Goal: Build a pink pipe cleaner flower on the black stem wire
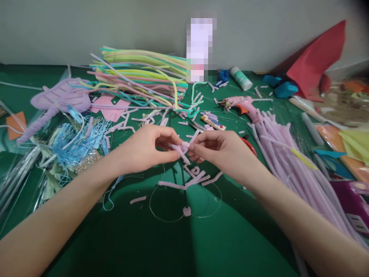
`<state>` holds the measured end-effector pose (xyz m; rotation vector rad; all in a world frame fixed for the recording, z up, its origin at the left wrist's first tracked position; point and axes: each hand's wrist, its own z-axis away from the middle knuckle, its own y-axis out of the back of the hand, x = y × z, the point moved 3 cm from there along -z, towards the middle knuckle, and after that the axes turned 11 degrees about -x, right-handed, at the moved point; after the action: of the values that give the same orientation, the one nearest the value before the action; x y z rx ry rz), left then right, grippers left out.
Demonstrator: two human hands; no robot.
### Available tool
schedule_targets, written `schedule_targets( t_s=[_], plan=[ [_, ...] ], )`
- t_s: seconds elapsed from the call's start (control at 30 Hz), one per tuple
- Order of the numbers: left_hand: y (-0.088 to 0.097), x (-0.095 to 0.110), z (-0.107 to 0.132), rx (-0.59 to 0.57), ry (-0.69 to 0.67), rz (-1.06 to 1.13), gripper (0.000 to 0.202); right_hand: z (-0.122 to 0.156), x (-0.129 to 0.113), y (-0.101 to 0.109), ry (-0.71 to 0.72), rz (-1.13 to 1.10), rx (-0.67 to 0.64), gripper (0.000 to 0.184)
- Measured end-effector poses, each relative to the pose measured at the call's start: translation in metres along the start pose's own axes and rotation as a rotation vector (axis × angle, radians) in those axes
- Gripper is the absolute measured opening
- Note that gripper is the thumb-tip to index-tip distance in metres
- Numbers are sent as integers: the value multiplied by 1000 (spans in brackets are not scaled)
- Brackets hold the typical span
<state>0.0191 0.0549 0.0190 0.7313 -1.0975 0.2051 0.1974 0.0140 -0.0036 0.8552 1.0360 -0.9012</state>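
Pink pipe-cleaner piece (183, 148): pinched between fingertips of left hand (147, 148) and right hand (223, 152), both closed on it, held level just above green table (173, 246).

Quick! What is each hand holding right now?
Left hand: closed, pinching the pink straw bundle.
Right hand: closed, pinching the same pink straw bundle from the other side.

Left hand (145, 148), right hand (223, 152) — bare.
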Motion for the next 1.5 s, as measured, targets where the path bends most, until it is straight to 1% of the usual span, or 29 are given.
schedule_targets(
  t_s=[0.2,0.33,0.43,0.63,0.73,0.9,1.0,1.03,1.07,1.1,1.17,1.23,1.27,1.33,1.37,1.5],
  plan=[
    [-1,0,0,-19,23,45,12,0,-3,-5,91,28,83,13],
    [0,-1,0,-14,41,66,13,1,-3,-7,175,12,157,11],
    [0,-1,-1,-10,42,68,12,3,-1,-9,224,41,188,11],
    [0,-3,-2,-12,62,71,14,6,-1,-13,306,231,234,2],
    [0,-5,-2,-26,74,113,19,9,-6,-13,366,373,248,6],
    [0,-6,-1,-68,81,139,26,14,-11,-12,420,641,194,11],
    [0,-7,-1,-69,90,134,27,13,-9,-11,431,692,159,11],
    [0,-7,-1,-71,91,126,27,11,-7,-10,407,651,148,10],
    [0,-7,-1,-69,91,112,26,8,-5,-8,371,560,142,9],
    [1,-7,-1,-63,91,97,26,5,-3,-7,324,418,135,10],
    [3,-7,-1,-42,90,68,27,0,3,-5,195,59,86,23],
    [5,-8,-1,-5,86,39,28,-4,9,-7,49,-249,-46,38],
    [6,-9,0,16,85,16,28,-4,10,-10,-16,-342,-129,42],
    [6,-9,0,51,81,-34,27,-4,11,-16,-105,-424,-245,42],
    [6,-8,0,56,75,-48,26,-4,12,-18,-117,-434,-261,41],
    [5,-4,1,-2,49,-22,29,-5,12,-21,-64,-460,-207,32]
  ],
)
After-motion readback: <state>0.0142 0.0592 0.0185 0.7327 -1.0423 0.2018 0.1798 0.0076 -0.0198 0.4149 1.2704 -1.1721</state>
